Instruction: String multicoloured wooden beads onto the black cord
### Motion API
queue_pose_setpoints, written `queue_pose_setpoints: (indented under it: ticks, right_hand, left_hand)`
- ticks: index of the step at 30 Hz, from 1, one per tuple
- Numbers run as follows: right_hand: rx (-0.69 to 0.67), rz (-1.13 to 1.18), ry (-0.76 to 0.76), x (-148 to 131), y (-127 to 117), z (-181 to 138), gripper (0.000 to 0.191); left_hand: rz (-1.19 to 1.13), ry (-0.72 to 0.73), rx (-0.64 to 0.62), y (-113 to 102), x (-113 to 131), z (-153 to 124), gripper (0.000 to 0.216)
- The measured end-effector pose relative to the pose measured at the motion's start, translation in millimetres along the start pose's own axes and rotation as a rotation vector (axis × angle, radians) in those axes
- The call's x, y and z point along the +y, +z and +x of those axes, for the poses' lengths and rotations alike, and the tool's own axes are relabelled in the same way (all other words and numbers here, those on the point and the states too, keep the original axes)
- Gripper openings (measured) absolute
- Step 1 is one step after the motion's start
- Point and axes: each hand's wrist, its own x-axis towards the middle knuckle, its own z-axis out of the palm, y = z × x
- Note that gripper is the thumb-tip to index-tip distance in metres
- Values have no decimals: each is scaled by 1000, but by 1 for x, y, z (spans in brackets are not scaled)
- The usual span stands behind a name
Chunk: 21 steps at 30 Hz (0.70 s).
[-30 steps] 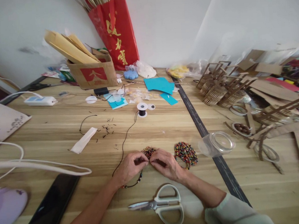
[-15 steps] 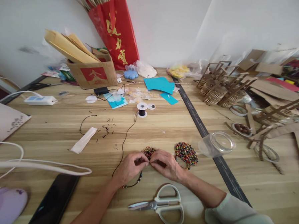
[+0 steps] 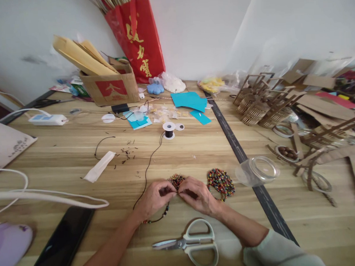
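Observation:
My left hand [image 3: 156,197] is closed in a pinch, its fingertips meeting those of my right hand [image 3: 197,193], which pinches too. Whatever lies between the tips is too small to make out. A black cord with a few beads [image 3: 165,213] loops out below my left hand and runs up towards its fingers, partly hidden. Just behind the fingertips lies a pile of multicoloured beads [image 3: 176,180], and a second coil of beads [image 3: 221,184] rests right of my right hand. Scissors [image 3: 199,242] with pale handles lie nearer to me. Black cord [image 3: 146,170] leads from a spool [image 3: 169,131] to behind my left hand.
A clear plastic jar [image 3: 258,171] lies beyond the bead coil. Small woven baskets [image 3: 258,107] crowd the right side. On the left are a dark phone [image 3: 61,242], white cables [image 3: 64,196] and a paper strip [image 3: 100,166]. A cardboard box [image 3: 111,87] and red bag [image 3: 137,40] stand behind.

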Motion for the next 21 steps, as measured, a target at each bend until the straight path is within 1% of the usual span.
queue_pose_setpoints:
  ticks: [16, 21]
  right_hand:
    - [-25, 17, 6, 2, 0, -1, 9]
    - [-42, 17, 8, 3, 0, -2, 13]
  left_hand:
    - [34, -3, -32, -1, 3, 0, 11]
    - [39, 2, -23, 0, 4, -1, 11]
